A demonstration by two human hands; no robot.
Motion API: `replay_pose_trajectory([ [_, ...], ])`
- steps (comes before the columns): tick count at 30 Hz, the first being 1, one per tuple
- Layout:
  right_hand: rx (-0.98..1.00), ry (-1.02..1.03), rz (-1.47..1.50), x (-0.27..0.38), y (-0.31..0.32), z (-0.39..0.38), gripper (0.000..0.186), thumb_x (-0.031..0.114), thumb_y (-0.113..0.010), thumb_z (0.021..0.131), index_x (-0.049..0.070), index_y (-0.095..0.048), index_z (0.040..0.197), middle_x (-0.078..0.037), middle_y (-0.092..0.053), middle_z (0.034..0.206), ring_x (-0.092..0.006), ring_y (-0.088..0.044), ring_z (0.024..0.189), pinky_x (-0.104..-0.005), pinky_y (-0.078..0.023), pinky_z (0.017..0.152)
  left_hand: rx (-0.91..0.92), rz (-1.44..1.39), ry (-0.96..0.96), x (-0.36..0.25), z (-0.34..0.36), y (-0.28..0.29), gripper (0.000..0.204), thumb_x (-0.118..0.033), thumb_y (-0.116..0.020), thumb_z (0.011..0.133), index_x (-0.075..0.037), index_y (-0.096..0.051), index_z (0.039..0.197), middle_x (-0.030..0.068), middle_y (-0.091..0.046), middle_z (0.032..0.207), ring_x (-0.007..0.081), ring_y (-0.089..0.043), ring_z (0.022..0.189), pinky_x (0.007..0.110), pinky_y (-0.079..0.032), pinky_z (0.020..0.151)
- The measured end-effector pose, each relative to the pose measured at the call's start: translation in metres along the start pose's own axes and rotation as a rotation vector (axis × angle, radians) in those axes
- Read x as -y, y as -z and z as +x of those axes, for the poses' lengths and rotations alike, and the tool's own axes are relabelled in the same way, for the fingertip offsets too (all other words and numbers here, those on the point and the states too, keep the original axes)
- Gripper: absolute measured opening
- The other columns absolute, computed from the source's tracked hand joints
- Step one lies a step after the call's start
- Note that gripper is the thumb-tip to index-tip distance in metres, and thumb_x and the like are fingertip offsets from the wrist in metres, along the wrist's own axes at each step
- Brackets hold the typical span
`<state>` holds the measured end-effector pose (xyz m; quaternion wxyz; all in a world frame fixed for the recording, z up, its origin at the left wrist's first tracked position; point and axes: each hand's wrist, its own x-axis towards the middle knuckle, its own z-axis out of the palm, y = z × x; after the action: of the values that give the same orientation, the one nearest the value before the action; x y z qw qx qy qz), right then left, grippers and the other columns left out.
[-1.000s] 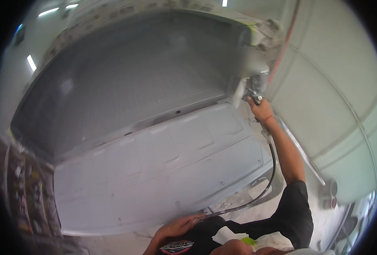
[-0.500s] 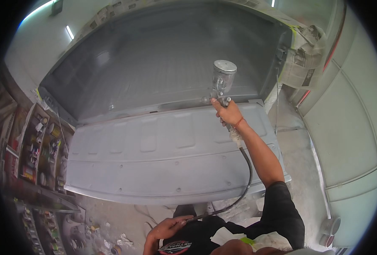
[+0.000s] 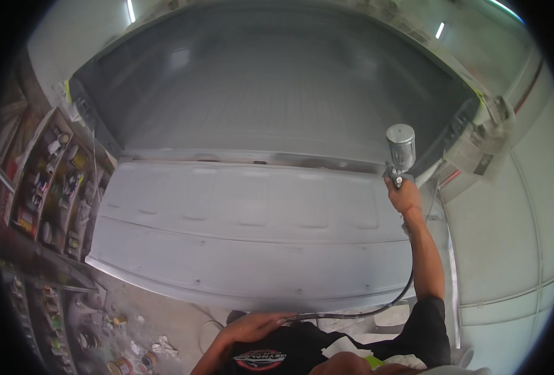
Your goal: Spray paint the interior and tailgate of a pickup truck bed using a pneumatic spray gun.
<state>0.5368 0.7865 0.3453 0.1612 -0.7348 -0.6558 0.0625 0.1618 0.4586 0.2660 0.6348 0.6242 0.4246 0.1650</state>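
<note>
My right hand [image 3: 405, 199] is wrapped round the grip of a spray gun [image 3: 401, 150] with a metal cup on top. It is held over the right end of a lowered grey tailgate [image 3: 252, 250], near the hinge line. From the gun's handle a black air hose [image 3: 377, 309] curves down and leftward to my waist. There my left hand [image 3: 264, 325] holds the hose, its fingers closed about it in front of my dark shirt. Beyond the tailgate lies the grey truck bed [image 3: 258, 94], dull and evenly coated.
Shelves [image 3: 49, 187] crowded with cans and bottles stand at the left. Newspaper masking [image 3: 480, 147] hangs at the bed's right corner, beside a pale panelled wall [image 3: 508, 231]. Several cans [image 3: 119, 365] and crumpled scraps [image 3: 163, 345] lie on the floor at lower left.
My right hand has carried the spray gun rightward to the tailgate's right end. The hose has swung right with it. The whole view has shifted slightly; my left hand stays on the hose.
</note>
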Motion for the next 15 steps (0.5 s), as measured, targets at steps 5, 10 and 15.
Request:
replay_pose_trajectory([
  [5,0.039,0.109,0.061,0.115,-0.055,-0.018,0.048,0.048,-0.06,0.093,0.001,-0.069,0.091,-0.02,-0.065,0.072,-0.0357,-0.064,0.068,-0.0454,-0.05,0.064,-0.059,-0.077,-0.14,0.037,-0.061,0.065,0.04,-0.028,-0.042,0.106,-0.013,-0.052,0.142,0.0158,-0.064,0.129,0.0314,-0.062,0.116,0.038,-0.046,0.101],
  [10,0.131,0.204,0.244,0.244,-0.082,-0.048,0.05,0.045,-0.063,0.094,-0.001,-0.066,0.077,-0.008,-0.057,0.051,-0.0201,-0.06,0.044,-0.0363,-0.047,0.044,-0.041,-0.045,0.003,0.069,-0.127,0.119,0.042,-0.032,-0.042,0.106,-0.014,-0.052,0.143,0.0155,-0.064,0.13,0.0304,-0.062,0.118,0.036,-0.046,0.101],
  [15,0.228,0.285,0.3,0.357,-0.114,-0.072,0.039,0.045,-0.06,0.093,0.007,-0.071,0.099,-0.025,-0.069,0.086,-0.0484,-0.063,0.092,-0.0499,-0.051,0.08,-0.106,-0.069,0.048,0.085,-0.181,0.16,0.04,-0.031,-0.045,0.105,-0.018,-0.053,0.142,0.0184,-0.068,0.118,0.0338,-0.066,0.106,0.038,-0.049,0.094],
])
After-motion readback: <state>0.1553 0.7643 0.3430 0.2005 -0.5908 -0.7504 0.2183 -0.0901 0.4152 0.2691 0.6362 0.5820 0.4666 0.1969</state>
